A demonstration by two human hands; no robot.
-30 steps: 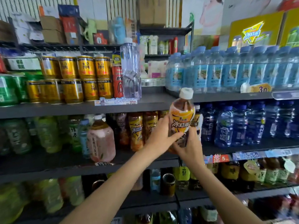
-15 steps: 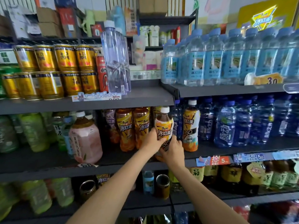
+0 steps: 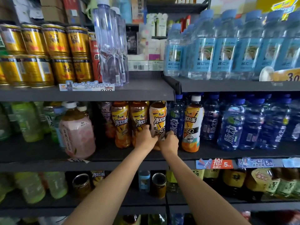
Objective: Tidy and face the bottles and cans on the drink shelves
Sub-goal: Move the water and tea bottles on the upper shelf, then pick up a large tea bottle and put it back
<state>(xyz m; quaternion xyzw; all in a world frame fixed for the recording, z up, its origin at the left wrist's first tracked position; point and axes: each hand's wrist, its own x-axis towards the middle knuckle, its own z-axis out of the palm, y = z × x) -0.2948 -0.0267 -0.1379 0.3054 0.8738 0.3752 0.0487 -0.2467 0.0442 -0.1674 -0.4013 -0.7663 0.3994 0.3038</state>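
Observation:
An iced tea bottle [image 3: 158, 119] with a white and yellow label stands upright on the middle shelf [image 3: 113, 164], its cap hidden under the shelf above. My left hand [image 3: 145, 138] grips its lower left side and my right hand [image 3: 169, 140] grips its lower right side. Two orange iced tea bottles [image 3: 121, 124] stand right beside it on the left. A matching white-capped tea bottle [image 3: 192, 125] stands to the right, with a dark blue bottle [image 3: 176, 120] between them, set further back.
Gold cans [image 3: 56, 54] and tall clear bottles [image 3: 110, 46] fill the upper left shelf, pale blue water bottles [image 3: 227, 46] the upper right. A pink-labelled bottle [image 3: 77, 130] leans at the middle shelf's left. Blue drink bottles [image 3: 235, 124] crowd the right. More bottles and jars sit below.
Both hands have carried the iced tea bottle from in front of the upper shelf edge down and into the middle shelf row, where it now stands among the other tea bottles.

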